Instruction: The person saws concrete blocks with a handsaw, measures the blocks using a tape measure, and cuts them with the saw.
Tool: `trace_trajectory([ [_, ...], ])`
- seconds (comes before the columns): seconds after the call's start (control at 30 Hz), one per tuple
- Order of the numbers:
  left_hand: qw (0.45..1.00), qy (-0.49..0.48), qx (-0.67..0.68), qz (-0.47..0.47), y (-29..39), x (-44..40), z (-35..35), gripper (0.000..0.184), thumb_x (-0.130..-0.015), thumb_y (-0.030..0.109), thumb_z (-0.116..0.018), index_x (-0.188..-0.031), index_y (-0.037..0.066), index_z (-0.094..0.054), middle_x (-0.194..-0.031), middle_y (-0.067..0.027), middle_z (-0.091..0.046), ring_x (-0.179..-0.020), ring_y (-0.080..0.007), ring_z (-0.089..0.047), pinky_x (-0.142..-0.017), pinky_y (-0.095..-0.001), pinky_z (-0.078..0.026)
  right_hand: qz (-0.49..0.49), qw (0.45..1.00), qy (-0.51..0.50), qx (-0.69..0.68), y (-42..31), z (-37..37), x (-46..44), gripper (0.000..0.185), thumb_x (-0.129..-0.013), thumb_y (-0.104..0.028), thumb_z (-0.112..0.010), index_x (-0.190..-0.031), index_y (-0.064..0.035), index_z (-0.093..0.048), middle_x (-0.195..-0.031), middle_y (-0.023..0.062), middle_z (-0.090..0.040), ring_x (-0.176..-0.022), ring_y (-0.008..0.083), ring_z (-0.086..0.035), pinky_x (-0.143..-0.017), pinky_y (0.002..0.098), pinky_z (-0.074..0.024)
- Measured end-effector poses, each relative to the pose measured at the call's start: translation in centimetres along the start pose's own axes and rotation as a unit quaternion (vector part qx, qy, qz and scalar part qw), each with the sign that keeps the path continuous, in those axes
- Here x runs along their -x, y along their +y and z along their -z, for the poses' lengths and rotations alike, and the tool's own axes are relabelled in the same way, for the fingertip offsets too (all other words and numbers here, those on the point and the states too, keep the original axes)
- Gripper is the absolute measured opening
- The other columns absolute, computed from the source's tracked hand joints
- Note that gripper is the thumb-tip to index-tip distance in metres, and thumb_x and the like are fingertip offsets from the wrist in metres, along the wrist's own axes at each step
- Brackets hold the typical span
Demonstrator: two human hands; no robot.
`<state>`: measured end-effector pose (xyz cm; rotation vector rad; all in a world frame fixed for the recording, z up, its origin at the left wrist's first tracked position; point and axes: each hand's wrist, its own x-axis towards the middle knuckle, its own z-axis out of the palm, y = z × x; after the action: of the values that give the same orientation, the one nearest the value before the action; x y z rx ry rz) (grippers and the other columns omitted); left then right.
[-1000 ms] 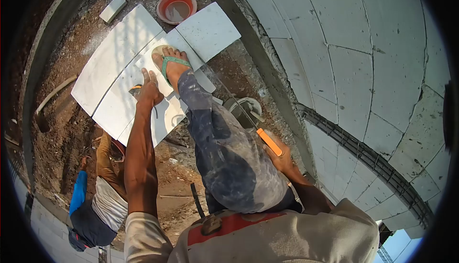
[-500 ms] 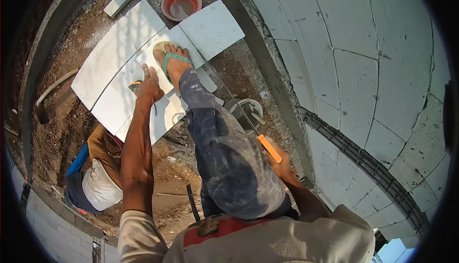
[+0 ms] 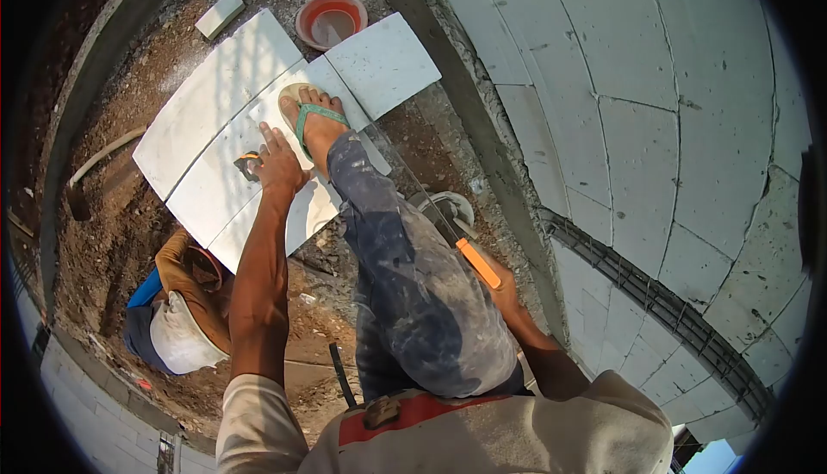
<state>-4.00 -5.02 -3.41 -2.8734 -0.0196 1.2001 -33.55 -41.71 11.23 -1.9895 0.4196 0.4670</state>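
Note:
My left hand (image 3: pixel 280 162) lies flat with stretched fingers on a white block (image 3: pixel 220 185), beside my sandalled foot (image 3: pixel 317 116). Just left of that hand sits a small orange and black tape measure (image 3: pixel 248 165). My right hand (image 3: pixel 500 289) is wrapped around the orange handle of a hand saw (image 3: pixel 479 263), to the right of my raised knee. The saw's thin blade runs up and left to the edge of the blocks by my foot. A second white block (image 3: pixel 383 65) is at the upper right of the group. Where the teeth touch is too small to tell.
A red basin (image 3: pixel 332 19) stands behind the blocks, and a pail (image 3: pixel 444 213) sits under the saw. A small block offcut (image 3: pixel 220 15) lies upper left. A co-worker (image 3: pixel 181 319) bends at lower left. A block wall (image 3: pixel 629 146) rises on the right.
My left hand has shifted slightly right and down, away from the tape measure, with its fingers flatter. My right hand and the saw handle have moved slightly left.

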Motion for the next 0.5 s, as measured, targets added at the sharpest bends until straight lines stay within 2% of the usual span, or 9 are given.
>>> trace_trajectory([
  [0.03,1.000,0.000,0.001,0.003,0.2,-0.5,-1.1,0.137,-0.071,0.052,-0.095,-0.168,-0.001,-0.015,-0.178,-0.0226,-0.002,-0.154,-0.0399,-0.038,-0.117,-0.0715,-0.036,-0.006,1.000,-0.010,0.010,0.9,-0.2,0.0,0.051,-0.100,-0.010,-0.070,-0.148,0.0013,-0.058,-0.147,0.0200,-0.064,-0.139,0.0288,-0.060,-0.116,0.0395,-0.0450],
  [0.1,0.997,0.083,0.000,0.006,0.4,-1.1,-3.1,0.130,-0.074,0.047,-0.094,-0.166,-0.006,-0.019,-0.177,-0.0257,-0.005,-0.153,-0.0396,-0.039,-0.116,-0.0723,-0.036,-0.020,1.000,-0.012,0.009,-2.7,-3.4,-9.5,0.047,-0.100,-0.011,-0.069,-0.145,-0.0019,-0.062,-0.141,0.0205,-0.068,-0.133,0.0283,-0.064,-0.111,0.0391,-0.0485],
  [0.13,0.995,0.104,0.002,-0.007,0.2,-1.3,-3.9,0.123,-0.077,0.045,-0.093,-0.164,-0.009,-0.023,-0.176,-0.0272,-0.007,-0.155,-0.0408,-0.037,-0.117,-0.0733,-0.034,-0.129,0.991,-0.021,-0.019,-4.3,-5.9,-15.6,0.041,-0.100,-0.013,-0.069,-0.140,-0.0044,-0.067,-0.129,0.0210,-0.073,-0.122,0.0300,-0.070,-0.102,0.0411,-0.0527],
  [0.2,0.992,0.122,-0.027,-0.003,0.2,-2.1,-3.6,0.121,-0.078,0.043,-0.092,-0.163,-0.009,-0.024,-0.176,-0.0277,-0.008,-0.156,-0.0415,-0.033,-0.118,-0.0732,-0.033,-0.102,0.994,-0.040,-0.027,-6.6,-6.2,-19.9,0.037,-0.099,-0.016,-0.069,-0.133,-0.0039,-0.070,-0.119,0.0200,-0.077,-0.113,0.0316,-0.073,-0.094,0.0435,-0.0542],
  [0.3,0.990,0.134,-0.042,0.013,1.7,-0.7,-1.9,0.113,-0.081,0.033,-0.091,-0.164,-0.006,-0.024,-0.176,-0.0267,-0.009,-0.160,-0.0446,-0.022,-0.120,-0.0732,-0.030,-0.101,0.995,0.008,0.007,-8.9,-6.2,-19.1,0.038,-0.098,-0.016,-0.070,-0.134,-0.0044,-0.070,-0.118,0.0206,-0.077,-0.112,0.0342,-0.074,-0.093,0.0440,-0.0548],
  [0.33,0.991,0.131,-0.032,-0.001,1.8,-0.2,-1.4,0.114,-0.080,0.030,-0.091,-0.165,-0.004,-0.023,-0.176,-0.0255,-0.009,-0.161,-0.0453,-0.020,-0.119,-0.0730,-0.031,-0.086,0.996,-0.001,-0.001,-6.6,-7.7,-19.3,0.047,-0.099,-0.012,-0.070,-0.145,-0.0086,-0.064,-0.128,0.0140,-0.075,-0.117,0.0243,-0.070,-0.102,0.0383,-0.0525],
  [0.37,0.992,0.127,-0.021,-0.010,1.7,-0.2,-1.4,0.116,-0.079,0.027,-0.092,-0.166,-0.002,-0.021,-0.177,-0.0242,-0.009,-0.161,-0.0461,-0.019,-0.119,-0.0728,-0.031,-0.082,0.997,0.003,-0.005,-6.2,-7.8,-19.4,0.047,-0.099,-0.012,-0.070,-0.145,-0.0086,-0.064,-0.128,0.0140,-0.075,-0.117,0.0243,-0.070,-0.102,0.0383,-0.0525],
  [0.47,0.987,0.147,0.000,-0.063,0.6,-2.1,-2.5,0.126,-0.073,0.028,-0.096,-0.167,0.000,-0.018,-0.177,-0.0230,-0.008,-0.160,-0.0495,-0.020,-0.120,-0.0652,-0.036,-0.069,0.997,-0.008,0.042,-5.5,-7.9,-19.4,0.048,-0.099,-0.014,-0.070,-0.146,-0.0086,-0.064,-0.133,0.0159,-0.073,-0.123,0.0267,-0.069,-0.105,0.0392,-0.0519],
  [0.5,0.986,0.143,0.023,-0.078,0.7,-2.0,-2.6,0.128,-0.071,0.029,-0.097,-0.167,-0.002,-0.018,-0.177,-0.0238,-0.009,-0.159,-0.0505,-0.022,-0.121,-0.0622,-0.038,-0.062,0.998,-0.011,0.021,-5.8,-7.2,-19.5,0.048,-0.097,-0.019,-0.070,-0.144,-0.0089,-0.065,-0.131,0.0196,-0.073,-0.122,0.0323,-0.069,-0.103,0.0413,-0.0524],
])
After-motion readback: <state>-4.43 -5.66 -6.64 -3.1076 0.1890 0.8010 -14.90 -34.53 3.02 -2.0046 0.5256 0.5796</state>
